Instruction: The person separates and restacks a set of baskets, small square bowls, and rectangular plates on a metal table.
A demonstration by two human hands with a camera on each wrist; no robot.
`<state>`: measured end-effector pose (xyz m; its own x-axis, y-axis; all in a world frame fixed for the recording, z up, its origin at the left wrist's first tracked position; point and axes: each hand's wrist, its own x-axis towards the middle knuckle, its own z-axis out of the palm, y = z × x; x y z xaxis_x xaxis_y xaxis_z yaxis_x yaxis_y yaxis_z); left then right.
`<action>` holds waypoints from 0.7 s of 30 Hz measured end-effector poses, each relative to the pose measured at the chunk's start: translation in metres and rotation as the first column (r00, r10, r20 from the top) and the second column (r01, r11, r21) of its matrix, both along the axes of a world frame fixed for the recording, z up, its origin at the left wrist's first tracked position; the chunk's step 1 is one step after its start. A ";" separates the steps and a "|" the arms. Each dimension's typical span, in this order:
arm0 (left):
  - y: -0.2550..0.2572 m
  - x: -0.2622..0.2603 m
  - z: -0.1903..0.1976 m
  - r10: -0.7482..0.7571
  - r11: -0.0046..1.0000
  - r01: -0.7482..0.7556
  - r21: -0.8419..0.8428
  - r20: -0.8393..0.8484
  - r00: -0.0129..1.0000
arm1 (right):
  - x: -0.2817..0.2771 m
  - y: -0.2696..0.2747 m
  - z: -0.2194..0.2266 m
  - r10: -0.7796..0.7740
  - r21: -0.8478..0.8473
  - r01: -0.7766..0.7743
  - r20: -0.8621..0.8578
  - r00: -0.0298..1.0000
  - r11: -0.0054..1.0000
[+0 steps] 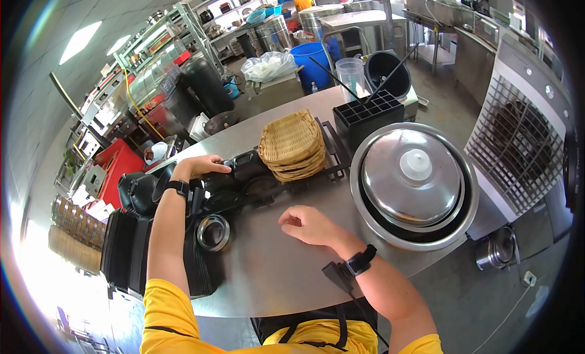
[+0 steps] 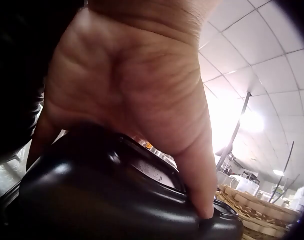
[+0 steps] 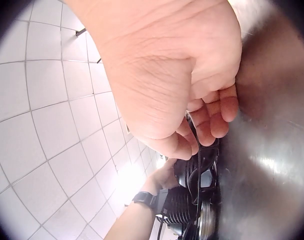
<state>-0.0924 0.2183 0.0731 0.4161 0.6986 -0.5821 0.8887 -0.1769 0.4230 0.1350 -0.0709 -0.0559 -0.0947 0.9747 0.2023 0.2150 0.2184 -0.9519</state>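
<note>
My left hand (image 1: pixel 201 166) reaches over the black dishes (image 1: pixel 222 201) left of the baskets. In the left wrist view, the palm of my left hand (image 2: pixel 129 85) spans a glossy black dish (image 2: pixel 107 190), thumb down on its right side; the far fingertips are mostly hidden. My right hand (image 1: pixel 311 225) is low at the middle of the steel table (image 1: pixel 262 262), its fingers loosely curled. The right wrist view shows nothing held in my right hand (image 3: pixel 177 90). A stack of small round metal dishes (image 1: pixel 213 233) stands between the black dishes and my left forearm's side.
Woven baskets (image 1: pixel 292 144) are stacked behind the hands. A large metal basin (image 1: pixel 359 214) with a lidded pot (image 1: pixel 396 189) stands at the right, beside a black divided holder (image 1: pixel 368 116). Black trays (image 1: pixel 125 250) are piled at the left, and a fan unit (image 1: pixel 518 134) stands beyond the table's right end.
</note>
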 end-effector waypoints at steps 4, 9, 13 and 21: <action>0.001 -0.003 -0.001 0.028 0.998 -0.027 -0.059 0.022 0.999 | 0.000 0.001 0.000 0.029 -0.046 -0.027 0.027 0.999 0.999; 0.003 -0.004 0.001 0.026 0.998 -0.026 -0.058 -0.004 1.000 | 0.000 0.000 0.002 0.034 -0.051 -0.032 0.039 0.999 0.998; -0.003 0.000 0.006 -0.097 0.993 0.105 0.062 -0.111 0.989 | -0.002 0.000 0.000 0.024 -0.020 -0.023 0.017 1.000 1.000; -0.007 0.008 0.013 -0.348 0.892 0.414 0.180 -0.311 0.885 | -0.002 0.001 0.000 0.004 -0.002 -0.004 -0.005 1.000 1.000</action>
<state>-0.0840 0.2111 0.0857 0.5323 0.6460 -0.5471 0.8038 -0.5884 0.0872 0.1331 -0.0702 -0.0561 -0.0979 0.9747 0.2007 0.2091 0.2173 -0.9534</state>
